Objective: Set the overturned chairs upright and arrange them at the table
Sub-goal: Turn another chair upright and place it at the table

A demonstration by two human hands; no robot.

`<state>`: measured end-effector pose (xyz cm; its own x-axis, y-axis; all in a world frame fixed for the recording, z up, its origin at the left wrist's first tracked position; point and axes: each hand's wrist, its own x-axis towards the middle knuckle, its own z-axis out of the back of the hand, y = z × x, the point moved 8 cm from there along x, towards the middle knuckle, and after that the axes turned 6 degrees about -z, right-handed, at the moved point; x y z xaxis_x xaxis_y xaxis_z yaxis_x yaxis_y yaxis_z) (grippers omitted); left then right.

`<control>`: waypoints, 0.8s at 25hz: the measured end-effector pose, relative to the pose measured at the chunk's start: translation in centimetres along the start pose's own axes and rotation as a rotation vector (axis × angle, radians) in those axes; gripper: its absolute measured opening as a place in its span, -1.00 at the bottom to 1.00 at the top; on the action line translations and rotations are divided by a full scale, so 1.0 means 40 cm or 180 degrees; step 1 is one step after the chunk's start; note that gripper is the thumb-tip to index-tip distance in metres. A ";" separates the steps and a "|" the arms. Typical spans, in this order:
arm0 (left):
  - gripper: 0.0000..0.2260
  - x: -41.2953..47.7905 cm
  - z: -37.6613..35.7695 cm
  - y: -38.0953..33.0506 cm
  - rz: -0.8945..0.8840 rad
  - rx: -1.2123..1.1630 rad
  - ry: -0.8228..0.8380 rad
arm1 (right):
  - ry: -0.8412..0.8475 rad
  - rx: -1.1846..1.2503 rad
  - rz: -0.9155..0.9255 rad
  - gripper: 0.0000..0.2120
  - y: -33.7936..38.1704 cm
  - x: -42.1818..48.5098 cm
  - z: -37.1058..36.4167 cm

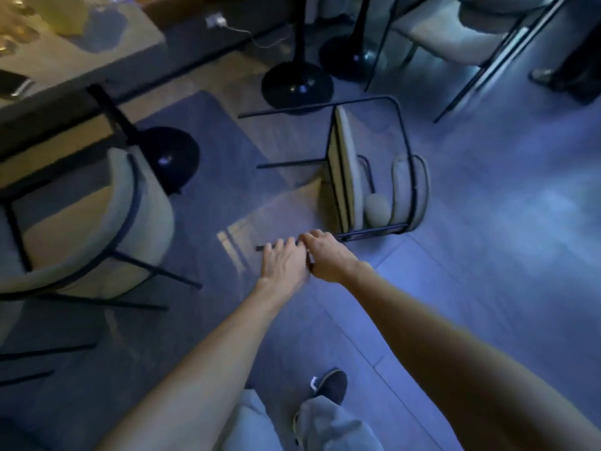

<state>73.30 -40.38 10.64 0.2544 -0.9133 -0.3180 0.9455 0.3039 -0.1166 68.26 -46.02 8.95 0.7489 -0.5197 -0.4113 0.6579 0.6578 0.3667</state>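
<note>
In the head view, an overturned chair lies on its side on the floor, just beside the black round bases of the table legs. Its thin dark legs point to the left. Both hands are on the nearest leg. The left hand lies over this leg with fingers curled on it. The right hand touches the left one and its fingers grasp the same leg. Another chair lies left of the overturned chair, under the surface edge.
</note>
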 end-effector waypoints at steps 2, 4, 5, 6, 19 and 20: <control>-0.72 0.060 -0.014 -0.132 -0.0210 -0.0044 0.0012 | -0.0036 0.0188 -0.0236 -0.60 -0.156 -0.030 0.023; -0.71 0.124 -0.031 -0.241 -0.0444 0.0055 0.0052 | -0.0068 0.0302 -0.0481 -0.51 -0.300 -0.045 0.041; -0.71 0.159 -0.037 -0.285 -0.0526 0.0112 0.0081 | -0.0059 0.0381 -0.0577 -0.48 -0.366 -0.046 0.045; -0.71 0.194 -0.042 -0.317 -0.0597 0.0159 0.0107 | -0.0067 0.0461 -0.0648 -0.46 -0.420 -0.044 0.048; -0.68 0.891 -0.132 -0.720 -0.2020 0.1152 0.0456 | -0.0481 0.2031 -0.2158 -0.27 -1.129 0.109 0.036; -0.66 0.944 -0.151 -0.752 -0.2108 0.1273 0.0478 | -0.0497 0.2156 -0.2229 -0.24 -1.171 0.126 0.022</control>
<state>53.25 -82.37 -3.53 -0.3906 -0.8152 -0.4277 0.8992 -0.4373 0.0122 41.31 -79.94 -9.56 0.1429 -0.7708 -0.6209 0.8269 -0.2518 0.5028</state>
